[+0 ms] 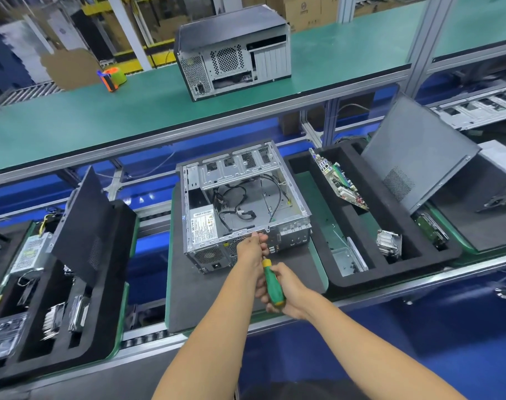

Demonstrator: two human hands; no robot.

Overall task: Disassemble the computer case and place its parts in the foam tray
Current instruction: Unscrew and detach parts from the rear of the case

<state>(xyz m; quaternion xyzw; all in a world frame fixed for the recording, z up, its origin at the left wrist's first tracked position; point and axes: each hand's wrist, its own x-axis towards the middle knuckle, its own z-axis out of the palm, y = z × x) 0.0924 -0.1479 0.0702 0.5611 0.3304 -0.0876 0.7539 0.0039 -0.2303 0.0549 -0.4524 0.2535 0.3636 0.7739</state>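
Steel case (246, 209), stiff and heavy: left hand (253, 246) grips its near rim, right hand (286, 290) holds screwdriver (272, 284).

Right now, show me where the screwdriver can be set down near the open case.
Bare grey mat in front of the open case, left of the left hand. Also the foam tray's green-floored slot, between case and motherboard. Crowded: tray slots holding the heatsink and the drive.

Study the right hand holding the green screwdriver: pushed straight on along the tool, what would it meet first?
Probably the left hand, which grips the shaft ahead of the right hand, then the open grey metal computer case.
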